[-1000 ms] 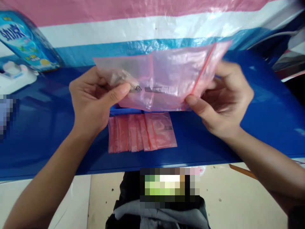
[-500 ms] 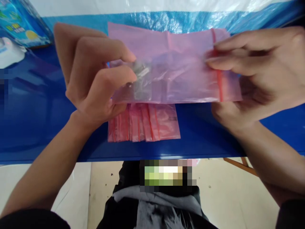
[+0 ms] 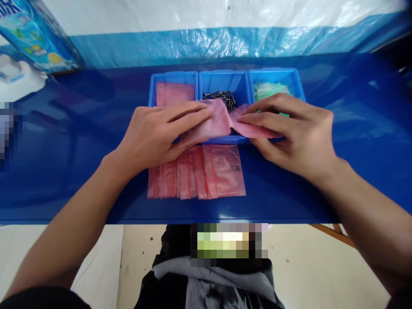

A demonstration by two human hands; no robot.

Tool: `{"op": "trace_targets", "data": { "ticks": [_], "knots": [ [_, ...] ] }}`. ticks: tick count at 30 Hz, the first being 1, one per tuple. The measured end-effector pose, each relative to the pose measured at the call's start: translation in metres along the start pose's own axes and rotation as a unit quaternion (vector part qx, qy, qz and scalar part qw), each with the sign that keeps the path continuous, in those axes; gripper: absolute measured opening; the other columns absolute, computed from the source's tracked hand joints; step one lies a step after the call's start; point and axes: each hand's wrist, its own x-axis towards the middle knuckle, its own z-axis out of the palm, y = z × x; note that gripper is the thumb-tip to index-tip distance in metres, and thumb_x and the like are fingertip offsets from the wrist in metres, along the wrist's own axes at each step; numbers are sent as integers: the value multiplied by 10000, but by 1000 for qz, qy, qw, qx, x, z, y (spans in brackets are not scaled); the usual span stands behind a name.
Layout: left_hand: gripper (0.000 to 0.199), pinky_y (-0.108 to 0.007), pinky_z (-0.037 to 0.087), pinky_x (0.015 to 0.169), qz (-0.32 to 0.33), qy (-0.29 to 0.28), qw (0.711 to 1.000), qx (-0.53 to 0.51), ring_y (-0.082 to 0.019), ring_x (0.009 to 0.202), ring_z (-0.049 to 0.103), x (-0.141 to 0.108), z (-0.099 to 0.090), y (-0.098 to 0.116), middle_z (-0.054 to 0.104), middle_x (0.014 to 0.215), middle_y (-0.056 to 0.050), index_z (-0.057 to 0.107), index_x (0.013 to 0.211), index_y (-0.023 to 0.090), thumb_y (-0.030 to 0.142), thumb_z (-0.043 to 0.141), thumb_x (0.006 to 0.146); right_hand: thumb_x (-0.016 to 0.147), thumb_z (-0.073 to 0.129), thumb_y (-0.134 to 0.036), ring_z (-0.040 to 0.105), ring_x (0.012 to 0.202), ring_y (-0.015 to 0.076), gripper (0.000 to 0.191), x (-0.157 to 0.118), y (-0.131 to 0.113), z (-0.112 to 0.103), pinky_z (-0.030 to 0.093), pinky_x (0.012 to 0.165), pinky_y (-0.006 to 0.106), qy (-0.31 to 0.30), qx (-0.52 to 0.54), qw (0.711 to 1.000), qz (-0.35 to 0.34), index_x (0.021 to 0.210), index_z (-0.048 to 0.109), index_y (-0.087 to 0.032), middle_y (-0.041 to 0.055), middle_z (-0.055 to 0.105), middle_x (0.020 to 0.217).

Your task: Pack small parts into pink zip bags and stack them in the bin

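A pink plastic zip bag (image 3: 222, 122) lies folded over the front edge of the blue bins, held from both sides. My left hand (image 3: 157, 135) pinches its left part, fingers flat on top and thumb beneath. My right hand (image 3: 292, 131) holds its right part the same way. What is inside the bag is hidden by the fold and my fingers. Just below my hands, a fanned row of several flat pink bags (image 3: 196, 171) rests on the blue table (image 3: 64, 163).
Three blue bins sit side by side behind my hands: the left bin (image 3: 174, 86) holds pink bags, the middle bin (image 3: 222, 86) dark screws, the right bin (image 3: 277, 83) pale green parts. A blue carton (image 3: 35, 38) and a white object (image 3: 16, 79) stand far left.
Both hands have lowered the pink bag from in front of the camera down onto the bins' front edge and folded it flatter. The bins are now uncovered.
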Motion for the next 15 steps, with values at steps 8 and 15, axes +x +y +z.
{"op": "trace_targets", "data": {
  "ticks": [8,15],
  "knots": [
    [617,-436,670,972,20,-47,995,-82,-325,1287,768,3,-9,-7,709,1504,-23,653,1494,325,321,812,897,1067,655,-250,798,1089,254,229,2,-1,0,672,934,459,-21,28,999,37,1250,753,-347,42,800,1222],
    [475,-467,641,1082,-64,-69,987,-134,-308,1255,776,5,-10,-8,766,1405,9,773,1311,307,376,876,852,1043,688,-200,801,1059,252,201,3,-3,6,682,912,431,18,28,999,5,1217,771,-253,84,808,1154]
  ]
}}
